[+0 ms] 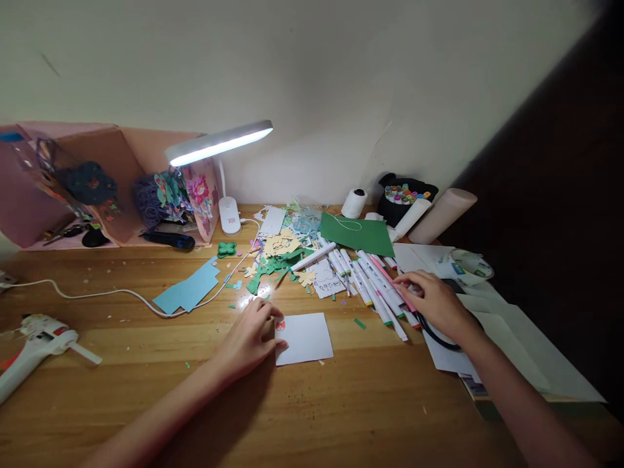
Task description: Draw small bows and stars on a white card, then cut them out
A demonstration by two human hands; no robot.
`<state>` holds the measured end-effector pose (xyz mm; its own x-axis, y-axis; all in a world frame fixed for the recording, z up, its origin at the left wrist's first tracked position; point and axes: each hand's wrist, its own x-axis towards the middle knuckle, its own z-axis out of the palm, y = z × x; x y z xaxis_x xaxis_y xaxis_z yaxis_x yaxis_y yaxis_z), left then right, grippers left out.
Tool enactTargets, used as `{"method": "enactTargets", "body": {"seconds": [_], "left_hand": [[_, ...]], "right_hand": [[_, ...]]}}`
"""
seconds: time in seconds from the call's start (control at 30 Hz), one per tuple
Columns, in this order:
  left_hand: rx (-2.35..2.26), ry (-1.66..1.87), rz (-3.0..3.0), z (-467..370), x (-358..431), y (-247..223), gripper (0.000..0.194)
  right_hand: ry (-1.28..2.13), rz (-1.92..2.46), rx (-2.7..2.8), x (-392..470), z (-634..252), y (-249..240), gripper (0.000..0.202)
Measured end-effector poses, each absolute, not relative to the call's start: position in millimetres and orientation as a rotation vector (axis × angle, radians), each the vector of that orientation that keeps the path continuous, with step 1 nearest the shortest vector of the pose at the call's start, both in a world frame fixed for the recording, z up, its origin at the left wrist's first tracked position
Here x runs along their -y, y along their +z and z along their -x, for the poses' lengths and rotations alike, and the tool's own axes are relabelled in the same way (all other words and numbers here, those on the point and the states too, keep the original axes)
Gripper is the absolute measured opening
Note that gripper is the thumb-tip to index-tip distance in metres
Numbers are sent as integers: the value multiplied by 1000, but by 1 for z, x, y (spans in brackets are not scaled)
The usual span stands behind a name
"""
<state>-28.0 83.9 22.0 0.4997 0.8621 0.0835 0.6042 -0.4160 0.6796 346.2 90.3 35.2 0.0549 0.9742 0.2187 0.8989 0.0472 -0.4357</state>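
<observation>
On the near left lies a white glue gun (43,344). Near the middle, the left hand (254,333) rests at the left edge of a small white paper rectangle (307,339) with an orange-red drawing, its thumb and forefinger parted. Farther right, the right hand (433,304) has bent fingers at a slim pink rod (413,299); whether they grip it I cannot tell. Left of that hand lie white-barrelled markers (373,289), with a dark-green card sheet (353,233) beyond.

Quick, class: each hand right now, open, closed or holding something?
Left hand: open, touching the white paper.
Right hand: at the pink pen; whether it grips cannot be told.
</observation>
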Motion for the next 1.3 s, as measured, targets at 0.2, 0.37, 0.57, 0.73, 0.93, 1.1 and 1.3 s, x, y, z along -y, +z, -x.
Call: {"method": "enactTargets", "body": {"seconds": [0.2,0.37,0.57,0.73,0.93,1.1,1.3], "left_hand": [[-1124,599,-2194,32,-83,19,24],[-1155,640,-2135,33,-83,16,16],[-1220,692,-2046,34,-84,12,20],[-1215,712,-2053,34,-83,12,20],[-1210,725,-2071,34,-83,13,17],[-1220,735,-2074,35,-82,14,17],[-1228,762,-2050,36,-81,16,17]], "right_hand": [[309,1959,1987,-85,-339,36,16],[249,1948,1915,-89,-342,40,19],[277,2014,1916,-109,-353,35,20],[88,2289,1817,-137,-367,35,24],[-37,2428,1808,-160,-365,21,23],[-95,2506,1699,-163,-350,18,24],[-170,2325,1409,-115,-341,33,24]]}}
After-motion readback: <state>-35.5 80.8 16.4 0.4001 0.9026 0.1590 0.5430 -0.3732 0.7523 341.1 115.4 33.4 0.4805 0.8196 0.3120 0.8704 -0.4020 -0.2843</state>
